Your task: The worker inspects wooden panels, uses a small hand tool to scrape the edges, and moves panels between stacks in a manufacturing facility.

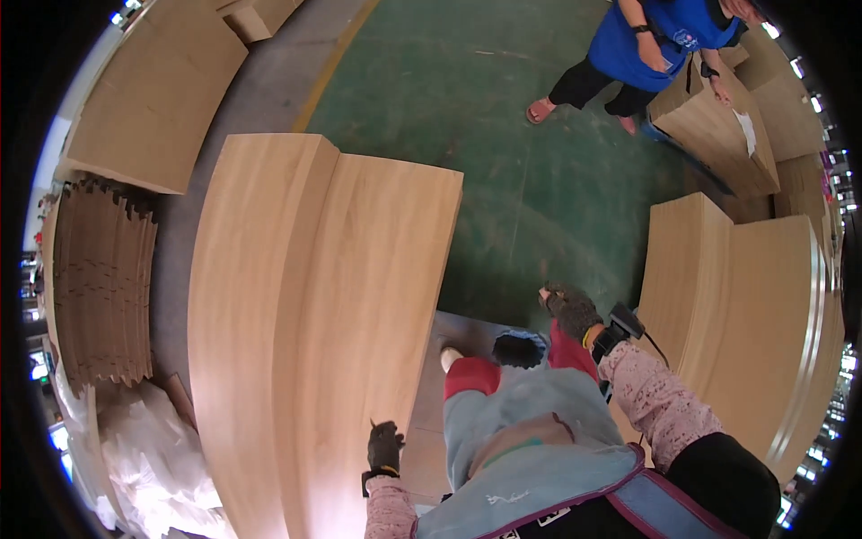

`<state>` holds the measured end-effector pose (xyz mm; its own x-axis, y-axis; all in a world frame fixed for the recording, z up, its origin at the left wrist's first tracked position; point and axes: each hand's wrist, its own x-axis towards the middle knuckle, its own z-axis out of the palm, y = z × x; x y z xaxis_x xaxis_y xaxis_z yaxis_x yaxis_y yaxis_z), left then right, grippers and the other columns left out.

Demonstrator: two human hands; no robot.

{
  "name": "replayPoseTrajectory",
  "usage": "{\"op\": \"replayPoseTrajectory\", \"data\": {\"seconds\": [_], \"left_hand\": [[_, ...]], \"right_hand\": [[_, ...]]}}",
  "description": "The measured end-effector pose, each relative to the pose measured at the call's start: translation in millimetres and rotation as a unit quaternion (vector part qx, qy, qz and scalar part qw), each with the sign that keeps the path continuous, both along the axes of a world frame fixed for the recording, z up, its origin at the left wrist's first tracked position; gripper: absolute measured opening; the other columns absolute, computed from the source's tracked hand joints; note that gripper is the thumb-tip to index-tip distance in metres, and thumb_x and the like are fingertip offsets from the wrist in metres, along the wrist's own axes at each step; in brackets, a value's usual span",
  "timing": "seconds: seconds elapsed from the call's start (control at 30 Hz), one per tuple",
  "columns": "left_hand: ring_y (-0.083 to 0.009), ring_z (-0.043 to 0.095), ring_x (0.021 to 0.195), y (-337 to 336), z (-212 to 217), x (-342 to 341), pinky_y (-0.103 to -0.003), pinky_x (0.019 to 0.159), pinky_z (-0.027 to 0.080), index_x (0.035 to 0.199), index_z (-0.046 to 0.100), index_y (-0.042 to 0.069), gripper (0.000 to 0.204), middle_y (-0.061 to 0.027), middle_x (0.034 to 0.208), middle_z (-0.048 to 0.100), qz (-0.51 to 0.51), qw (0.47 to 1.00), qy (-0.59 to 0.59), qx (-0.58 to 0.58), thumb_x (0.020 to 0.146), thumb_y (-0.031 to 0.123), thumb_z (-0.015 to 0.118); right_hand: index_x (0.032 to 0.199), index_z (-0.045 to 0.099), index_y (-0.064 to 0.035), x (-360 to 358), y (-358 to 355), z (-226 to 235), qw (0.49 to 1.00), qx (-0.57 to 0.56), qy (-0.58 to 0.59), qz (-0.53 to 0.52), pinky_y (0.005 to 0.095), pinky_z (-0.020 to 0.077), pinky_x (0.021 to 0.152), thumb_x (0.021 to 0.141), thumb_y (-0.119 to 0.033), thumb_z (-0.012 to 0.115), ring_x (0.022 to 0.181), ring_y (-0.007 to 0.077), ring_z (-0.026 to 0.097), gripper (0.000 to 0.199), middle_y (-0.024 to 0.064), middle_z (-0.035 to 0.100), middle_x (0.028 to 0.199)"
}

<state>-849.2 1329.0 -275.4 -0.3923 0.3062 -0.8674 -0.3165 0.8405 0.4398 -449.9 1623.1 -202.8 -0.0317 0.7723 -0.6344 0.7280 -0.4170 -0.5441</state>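
Note:
My left hand, in a dark glove with bare fingertips, is over the right edge of a large stack of light wood-grain boards. Its fingers are loosely apart with nothing visible in them, and I cannot tell whether it touches the boards. A taller row of the same boards adjoins on the left. My right hand, gloved alike, hangs above the green floor beside my knee. The fingers are slightly bent and apart, and no object shows in them. A black strapped device sits on that wrist.
At right stands another stepped stack of boards. A person in a blue top stands at upper right beside more boards. Brown corrugated sheets and crumpled clear plastic film lie left. A brown stack is upper left.

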Motion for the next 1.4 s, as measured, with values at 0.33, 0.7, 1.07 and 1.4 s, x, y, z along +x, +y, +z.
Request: {"op": "replayPoseTrajectory", "data": {"seconds": [0.33,0.7,1.07,1.4], "left_hand": [[-0.0204,0.059,0.065,-14,-45,91,-0.032,0.051,0.050,0.105,0.054,0.013,0.021,-0.0057,0.090,0.060,0.326,0.944,0.038,-0.041,0.086,0.022,0.055],[-0.0184,0.061,0.076,66,-26,224,-0.029,0.063,0.051,0.108,0.055,0.007,0.027,-0.0078,0.098,0.062,0.240,0.968,0.005,-0.069,0.085,0.022,0.059],[-0.0166,0.061,0.079,21,-74,264,-0.027,0.065,0.050,0.104,0.060,0.008,0.026,-0.0046,0.097,0.063,0.211,0.975,0.006,-0.076,0.090,0.029,0.054],[-0.0169,0.061,0.084,17,-100,271,-0.029,0.071,0.050,0.106,0.059,0.010,0.028,-0.0045,0.096,0.063,0.206,0.977,0.045,-0.032,0.088,0.031,0.056]], "right_hand": [[0.090,0.064,-0.0078,-24,188,-163,0.986,0.112,-0.073,0.097,0.0422,0.0443,0.071,0.089,-0.037,0.044,0.082,0.0324,0.059,0.035,0.0169,0.063,0.086],[0.108,0.061,-0.0118,-31,262,-239,0.926,0.279,0.114,0.226,0.0388,0.0470,0.080,0.084,-0.028,0.059,0.095,0.0309,0.059,0.030,0.0128,0.062,0.103],[0.098,0.060,-0.0133,-34,287,-248,0.769,0.371,0.119,0.507,0.0429,0.0468,0.071,0.083,-0.030,0.057,0.082,0.0312,0.059,0.022,0.0104,0.061,0.091],[0.093,0.062,-0.0088,-4,293,-272,0.855,0.333,0.130,0.375,0.0370,0.0477,0.073,0.086,-0.028,0.055,0.084,0.0279,0.060,0.022,0.0101,0.062,0.094]]}}
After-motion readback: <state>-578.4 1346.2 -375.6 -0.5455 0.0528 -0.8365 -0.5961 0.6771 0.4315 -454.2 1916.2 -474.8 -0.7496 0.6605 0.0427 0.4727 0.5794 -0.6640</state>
